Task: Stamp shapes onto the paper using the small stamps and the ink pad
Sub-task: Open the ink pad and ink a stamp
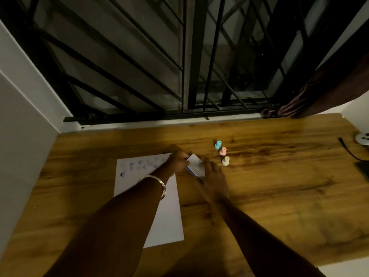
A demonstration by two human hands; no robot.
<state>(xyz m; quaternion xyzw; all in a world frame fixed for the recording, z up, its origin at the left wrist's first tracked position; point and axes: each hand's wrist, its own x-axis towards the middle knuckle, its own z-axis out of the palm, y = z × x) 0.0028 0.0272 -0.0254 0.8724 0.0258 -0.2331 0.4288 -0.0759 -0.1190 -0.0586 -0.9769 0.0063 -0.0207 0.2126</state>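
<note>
Gripping its tilted lid, the left hand [178, 161] is seen at the ink pad [196, 165]. Its base is steadied by the right hand's [214, 176] flat fingers; three stamps [222, 151] stand just beyond.

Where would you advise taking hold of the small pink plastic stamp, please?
Pinch the small pink plastic stamp at its narrow waist, coming from above. It stands upright between the blue stamp and the cream stamp, so fingers fit best on its left and right sides, which are free.

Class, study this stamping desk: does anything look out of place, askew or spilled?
Nothing spilled. The paper lies slightly askew on the table; three stamps stand upright in a row. Both hands are on the white ink pad.
</note>
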